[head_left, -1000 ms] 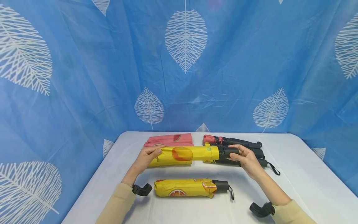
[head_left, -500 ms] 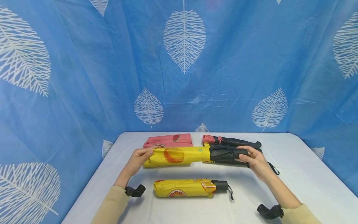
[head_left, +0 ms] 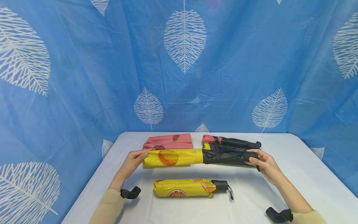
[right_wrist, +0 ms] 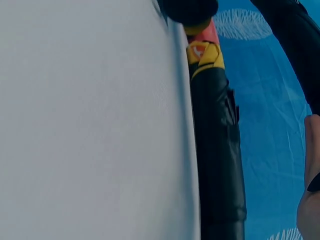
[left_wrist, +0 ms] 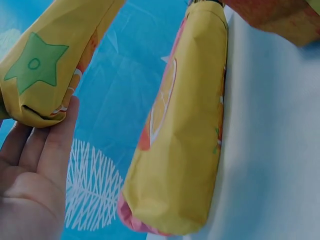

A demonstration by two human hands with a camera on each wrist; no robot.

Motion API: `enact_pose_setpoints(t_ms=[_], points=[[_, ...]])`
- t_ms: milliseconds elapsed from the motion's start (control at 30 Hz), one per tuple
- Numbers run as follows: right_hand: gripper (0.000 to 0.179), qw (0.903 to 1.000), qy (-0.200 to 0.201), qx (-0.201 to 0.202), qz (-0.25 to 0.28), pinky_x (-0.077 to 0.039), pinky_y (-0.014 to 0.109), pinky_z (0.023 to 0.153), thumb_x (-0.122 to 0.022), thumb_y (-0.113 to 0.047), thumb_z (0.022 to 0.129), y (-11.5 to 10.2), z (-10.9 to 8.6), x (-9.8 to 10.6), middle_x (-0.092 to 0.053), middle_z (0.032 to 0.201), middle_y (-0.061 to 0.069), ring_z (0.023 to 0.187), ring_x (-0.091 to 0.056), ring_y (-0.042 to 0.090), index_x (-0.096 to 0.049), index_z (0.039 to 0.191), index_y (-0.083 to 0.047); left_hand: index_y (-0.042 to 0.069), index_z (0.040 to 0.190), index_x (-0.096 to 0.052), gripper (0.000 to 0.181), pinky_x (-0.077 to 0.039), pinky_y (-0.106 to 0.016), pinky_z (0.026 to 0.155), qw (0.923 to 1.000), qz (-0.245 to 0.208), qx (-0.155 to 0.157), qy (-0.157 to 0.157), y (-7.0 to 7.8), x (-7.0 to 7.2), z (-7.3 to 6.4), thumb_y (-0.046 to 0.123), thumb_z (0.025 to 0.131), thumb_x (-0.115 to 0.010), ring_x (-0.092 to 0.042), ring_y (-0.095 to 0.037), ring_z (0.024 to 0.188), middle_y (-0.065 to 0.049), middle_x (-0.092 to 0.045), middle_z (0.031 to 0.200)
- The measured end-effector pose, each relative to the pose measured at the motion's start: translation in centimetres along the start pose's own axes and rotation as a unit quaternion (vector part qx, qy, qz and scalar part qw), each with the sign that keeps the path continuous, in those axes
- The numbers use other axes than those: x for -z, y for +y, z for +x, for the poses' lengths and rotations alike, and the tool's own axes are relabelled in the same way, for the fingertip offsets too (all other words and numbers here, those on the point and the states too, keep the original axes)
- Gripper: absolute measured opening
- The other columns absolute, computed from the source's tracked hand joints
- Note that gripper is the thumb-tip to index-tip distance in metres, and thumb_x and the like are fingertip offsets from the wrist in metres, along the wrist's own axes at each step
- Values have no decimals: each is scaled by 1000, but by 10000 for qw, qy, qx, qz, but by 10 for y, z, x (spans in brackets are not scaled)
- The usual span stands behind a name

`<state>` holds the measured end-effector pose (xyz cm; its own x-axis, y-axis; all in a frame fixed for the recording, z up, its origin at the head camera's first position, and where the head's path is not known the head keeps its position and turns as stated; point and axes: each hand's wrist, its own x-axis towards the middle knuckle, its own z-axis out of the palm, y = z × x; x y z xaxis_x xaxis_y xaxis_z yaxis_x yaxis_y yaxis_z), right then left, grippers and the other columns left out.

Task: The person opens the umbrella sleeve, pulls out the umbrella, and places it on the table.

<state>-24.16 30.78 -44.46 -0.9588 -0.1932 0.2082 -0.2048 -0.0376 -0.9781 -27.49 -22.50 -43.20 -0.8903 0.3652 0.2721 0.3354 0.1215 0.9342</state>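
A folded umbrella (head_left: 223, 156) is held level over the table, its black body partly out of a yellow mango-printed umbrella sleeve (head_left: 184, 157). My left hand (head_left: 133, 161) pinches the sleeve's left end, where the left wrist view shows a green star print (left_wrist: 35, 62). My right hand (head_left: 265, 163) grips the black handle end (head_left: 251, 157); only a sliver of this hand (right_wrist: 311, 185) shows in the right wrist view. In front of them lies a second umbrella (head_left: 183, 188), inside a yellow citrus-printed sleeve, its black handle and wrist strap pointing right.
Pink watermelon-printed sleeves (head_left: 170, 140) lie behind the held sleeve. Dark folded umbrellas with pink and yellow tips (head_left: 235, 142) lie at the back right, partly hidden. A white cloth covers the table (head_left: 84, 202), and a blue leaf-patterned curtain (head_left: 223, 77) surrounds it.
My hands have moved apart, left hand leftward with the sleeve, right hand rightward with the handle. More of the black umbrella shows outside the sleeve. The front umbrella stays put.
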Motion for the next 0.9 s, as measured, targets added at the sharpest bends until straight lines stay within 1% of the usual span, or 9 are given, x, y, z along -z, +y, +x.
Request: enact_pose_setpoints(t_ms=[67,200,267,333,467,567,667,767,900], points=[[33,10000,-29,-6,15,-16,37,47,-50,-1,97,1,-3,7,-50,86,3,91,-66,15,-61,121,-20,-4,125,-59,36,-37,-39,101,9999,-48,140,34,-1,1,-2,20,99,-50,-43,-23,127,-18,-51,134],[34,9998,-9,-121,137,-16,37,49,-49,1,96,5,-9,19,-57,96,4,90,-67,15,-62,120,-20,-7,124,-58,39,-40,-32,99,9991,-210,345,95,-4,3,-5,22,98,-52,-48,-14,123,-19,-50,134],[33,9997,70,-217,86,-15,36,48,-50,0,96,6,-12,24,-56,92,4,88,-67,15,-63,119,-21,-9,125,-55,41,-43,-24,94,9989,-308,341,99,-7,4,-6,22,98,-53,-52,-7,117,-21,-50,133],[31,9995,134,-288,31,-15,36,48,-51,-1,96,6,-15,28,-55,90,5,87,-67,15,-63,118,-20,-10,126,-54,43,-43,-24,93,9986,-305,405,121,-9,5,-8,22,98,-53,-52,-5,115,-22,-49,133],[29,9991,156,-388,33,-17,35,48,-53,-2,96,5,-22,38,-61,94,1,87,-67,15,-64,117,-19,-12,125,-54,43,-45,-23,91,9983,-301,479,126,-14,6,-11,21,99,-52,-53,-5,114,-23,-49,132],[29,9990,104,-438,82,-32,27,49,-53,-1,96,6,-26,45,-65,100,-3,89,-67,15,-64,116,-18,-10,124,-56,42,-47,-23,89,9977,-191,628,173,-19,6,-13,23,98,-53,-56,-6,110,-19,-54,130],[29,9986,73,-527,29,-44,21,61,-53,-1,96,7,-30,51,-66,101,-5,89,-67,15,-65,114,-21,-6,124,-58,40,-47,-24,89,9963,-118,826,207,-24,7,-15,25,98,-53,-55,-6,110,-14,-56,129],[28,9977,86,-666,-32,-46,21,66,-53,-3,95,9,-33,55,-67,101,-6,89,-67,15,-65,114,-21,-4,124,-59,39,-45,-24,89,9956,-27,912,233,-27,8,-17,25,98,-54,-52,-5,115,-14,-55,130],[27,9967,125,-787,-177,-44,22,64,-54,-4,95,13,-35,59,-67,99,-7,89,-67,15,-65,113,-21,-2,122,-62,38,-44,-25,84,9950,173,953,236,-29,8,-19,27,97,-54,-49,-4,116,-14,-54,131]])
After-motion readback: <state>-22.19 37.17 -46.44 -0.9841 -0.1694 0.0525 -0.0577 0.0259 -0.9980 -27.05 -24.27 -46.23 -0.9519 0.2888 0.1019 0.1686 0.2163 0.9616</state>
